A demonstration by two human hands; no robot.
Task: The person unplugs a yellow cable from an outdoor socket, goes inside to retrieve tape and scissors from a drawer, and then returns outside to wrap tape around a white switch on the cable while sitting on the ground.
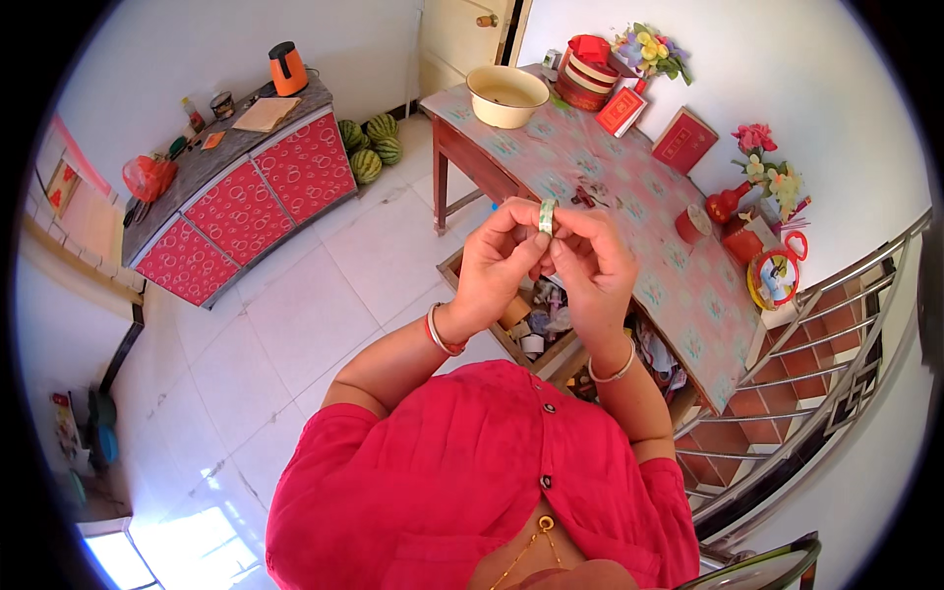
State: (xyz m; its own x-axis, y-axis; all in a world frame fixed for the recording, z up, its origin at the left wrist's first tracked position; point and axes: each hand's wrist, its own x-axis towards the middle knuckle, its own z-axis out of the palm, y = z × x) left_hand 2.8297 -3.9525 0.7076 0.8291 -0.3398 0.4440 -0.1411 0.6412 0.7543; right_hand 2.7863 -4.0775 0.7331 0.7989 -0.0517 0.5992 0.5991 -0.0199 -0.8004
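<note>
Both hands are raised in front of my chest and hold one small green-and-white patterned roll [546,216], which looks like a roll of decorative tape. My left hand [488,269] grips its left side between thumb and fingers. From the right, my right hand [596,273] pinches it, and the thumb tips nearly meet beneath the roll. Below the hands, a wooden drawer [547,363] of the table is pulled out, full of small odds and ends. My hands partly hide the drawer and the table edge.
The cloth-covered table [645,214] bears a cream enamel basin [507,96], red boxes [588,77], artificial flowers and a red cylindrical container [693,223]. To the left stands a low red cabinet [269,195] with an orange kettle [287,70]. Watermelons [376,147] lie beyond it. Stair railings [796,376] rise at right.
</note>
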